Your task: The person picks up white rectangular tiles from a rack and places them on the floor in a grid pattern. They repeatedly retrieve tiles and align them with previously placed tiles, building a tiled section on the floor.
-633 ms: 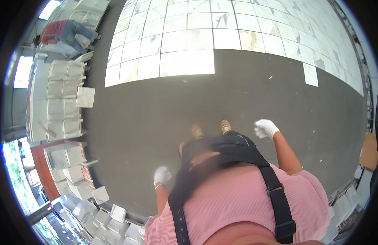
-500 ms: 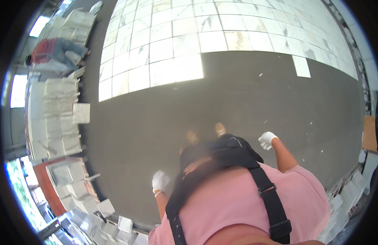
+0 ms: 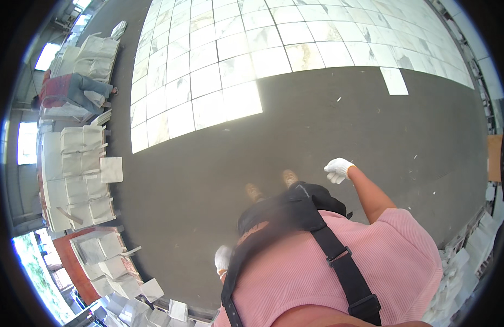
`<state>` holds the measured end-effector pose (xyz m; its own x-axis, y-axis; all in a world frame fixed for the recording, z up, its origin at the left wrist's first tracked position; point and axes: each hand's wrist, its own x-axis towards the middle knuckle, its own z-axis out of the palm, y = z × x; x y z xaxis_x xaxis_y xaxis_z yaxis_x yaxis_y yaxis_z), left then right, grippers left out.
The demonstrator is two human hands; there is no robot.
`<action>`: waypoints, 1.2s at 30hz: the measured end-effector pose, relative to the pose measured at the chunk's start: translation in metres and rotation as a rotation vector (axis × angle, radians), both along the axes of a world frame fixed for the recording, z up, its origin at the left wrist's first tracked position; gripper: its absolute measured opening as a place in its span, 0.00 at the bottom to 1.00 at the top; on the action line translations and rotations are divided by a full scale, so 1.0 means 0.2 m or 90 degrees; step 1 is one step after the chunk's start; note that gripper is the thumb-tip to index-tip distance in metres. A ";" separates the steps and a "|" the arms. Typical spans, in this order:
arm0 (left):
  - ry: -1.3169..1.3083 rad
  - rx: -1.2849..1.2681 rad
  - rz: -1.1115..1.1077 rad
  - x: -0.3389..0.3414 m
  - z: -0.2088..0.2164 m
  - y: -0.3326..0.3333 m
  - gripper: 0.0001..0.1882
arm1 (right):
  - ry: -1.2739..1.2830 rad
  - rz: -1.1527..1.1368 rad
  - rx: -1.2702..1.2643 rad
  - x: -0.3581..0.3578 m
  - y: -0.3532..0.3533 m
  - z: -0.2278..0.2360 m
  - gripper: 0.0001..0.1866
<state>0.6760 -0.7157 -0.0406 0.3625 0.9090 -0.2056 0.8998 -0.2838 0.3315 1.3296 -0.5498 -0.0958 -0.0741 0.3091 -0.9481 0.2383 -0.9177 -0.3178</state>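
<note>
**Gloved hands hang free over bare grey floor**

Grey floor fills the middle of the view, with laid pale tiles beyond it.

The right hand, in a white glove, has its fingers curled loosely inward; they pinch nothing and touch nothing. It hangs out to the person's right, just beside the right shoe. The left hand, also white-gloved, is low at the person's left side and partly hidden by the pink shirt, so I cannot tell how its fingers are set. It appears to hold nothing.

Between the hands are the two shoes, the left shoe a little nearer the body. Black straps cross the shirt.

Nearest the left hand are loose tiles at the floor's lower left edge, a small stack among them. Farther left stand piles of tiles. Another person in a red top is at the far left, well apart.
</note>
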 end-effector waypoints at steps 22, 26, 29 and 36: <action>-0.034 -0.100 0.388 0.23 0.05 -0.62 0.04 | -0.090 0.181 0.010 -0.08 0.29 -0.03 0.15; -0.043 -0.098 0.449 0.22 0.05 -0.67 0.04 | -0.096 0.183 0.061 -0.21 0.29 0.03 0.16; -0.041 -0.102 0.514 0.19 0.03 -0.74 0.04 | -0.152 0.292 0.000 -0.32 0.28 -0.02 0.16; -0.006 -0.035 0.472 -0.11 -0.15 -1.25 0.05 | -0.196 0.319 -0.048 -0.68 0.17 -0.13 0.15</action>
